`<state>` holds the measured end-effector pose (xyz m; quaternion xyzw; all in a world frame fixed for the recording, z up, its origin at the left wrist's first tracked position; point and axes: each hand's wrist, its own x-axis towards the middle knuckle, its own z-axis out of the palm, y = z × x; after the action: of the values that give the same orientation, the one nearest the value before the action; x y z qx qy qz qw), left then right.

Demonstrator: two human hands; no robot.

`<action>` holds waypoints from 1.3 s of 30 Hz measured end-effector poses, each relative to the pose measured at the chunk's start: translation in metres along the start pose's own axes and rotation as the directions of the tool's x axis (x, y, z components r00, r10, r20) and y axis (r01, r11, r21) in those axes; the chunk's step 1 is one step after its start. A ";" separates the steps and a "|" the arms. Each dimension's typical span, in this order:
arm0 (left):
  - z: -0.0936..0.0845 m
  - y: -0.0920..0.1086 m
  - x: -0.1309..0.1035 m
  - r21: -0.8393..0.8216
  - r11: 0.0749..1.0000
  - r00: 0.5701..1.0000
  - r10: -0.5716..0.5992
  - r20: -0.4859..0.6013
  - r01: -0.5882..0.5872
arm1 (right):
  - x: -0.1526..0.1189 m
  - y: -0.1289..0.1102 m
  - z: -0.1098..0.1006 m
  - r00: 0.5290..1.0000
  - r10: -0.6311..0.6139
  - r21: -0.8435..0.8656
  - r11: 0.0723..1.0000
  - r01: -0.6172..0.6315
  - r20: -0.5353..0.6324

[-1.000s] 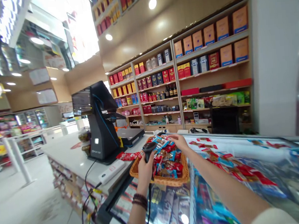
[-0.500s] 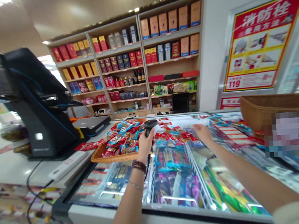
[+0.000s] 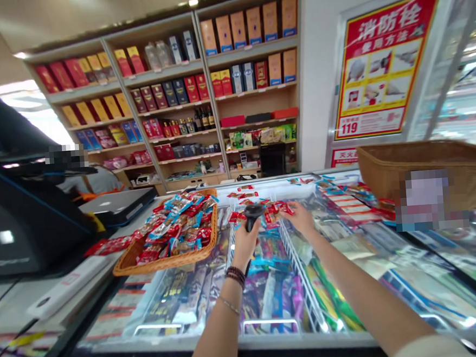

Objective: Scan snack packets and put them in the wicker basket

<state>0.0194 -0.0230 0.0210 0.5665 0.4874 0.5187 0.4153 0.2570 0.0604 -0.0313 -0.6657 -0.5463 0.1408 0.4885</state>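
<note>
My left hand (image 3: 245, 242) is wrapped round a black handheld barcode scanner (image 3: 253, 213), its head tipped forward over the glass-topped freezer. Just right of the scanner, the curled fingers of my right hand (image 3: 300, 218) are closed at the edge of a small red snack packet (image 3: 283, 207) in a loose heap on the glass. How firmly the fingers pinch it is partly hidden. An orange wicker basket (image 3: 166, 264) filled with red and blue snack packets (image 3: 184, 220) sits to the left of my left hand.
Beneath the glass lie wrapped ice creams (image 3: 274, 295) in white wire baskets. A brown woven basket (image 3: 428, 160) stands at the right. On the left are a black checkout machine (image 3: 16, 216), a white bar-shaped device (image 3: 70, 288) and cables. Shelves of boxes (image 3: 175, 101) line the back.
My right hand has come down and leftward onto the red packets. The scanner has moved in front of the same heap, away from the basket's edge. The view has turned rightward.
</note>
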 end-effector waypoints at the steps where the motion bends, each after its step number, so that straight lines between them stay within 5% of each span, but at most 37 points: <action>1: 0.000 -0.001 -0.001 -0.009 1.000 1.000 0.004 -0.005 -0.004 | 0.000 0.000 0.000 1.000 0.005 0.094 0.996 -0.004 -0.017; 7: 0.004 -0.002 -0.009 -0.038 0.997 0.998 0.063 -0.005 -0.063 | -0.012 -0.010 -0.003 0.992 0.118 0.633 0.772 -0.059 -0.050; 16: 0.007 0.004 -0.014 -0.111 0.991 0.993 0.080 0.082 -0.071 | -0.020 -0.024 0.002 0.973 0.222 0.843 0.535 -0.062 -0.069; 23: 0.011 0.010 -0.011 -0.394 0.918 0.995 -0.007 0.095 0.044 | -0.033 -0.040 0.019 0.988 0.147 0.821 0.569 -0.045 -0.048; 39: 0.011 0.005 -0.008 -0.454 0.884 0.992 -0.076 0.104 0.116 | -0.033 -0.042 0.017 0.973 0.221 0.845 0.532 -0.063 -0.067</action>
<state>0.0311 -0.0319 0.0232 0.4487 0.3608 0.5739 0.5824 0.2082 0.0371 -0.0172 -0.4030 -0.3141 0.3678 0.7770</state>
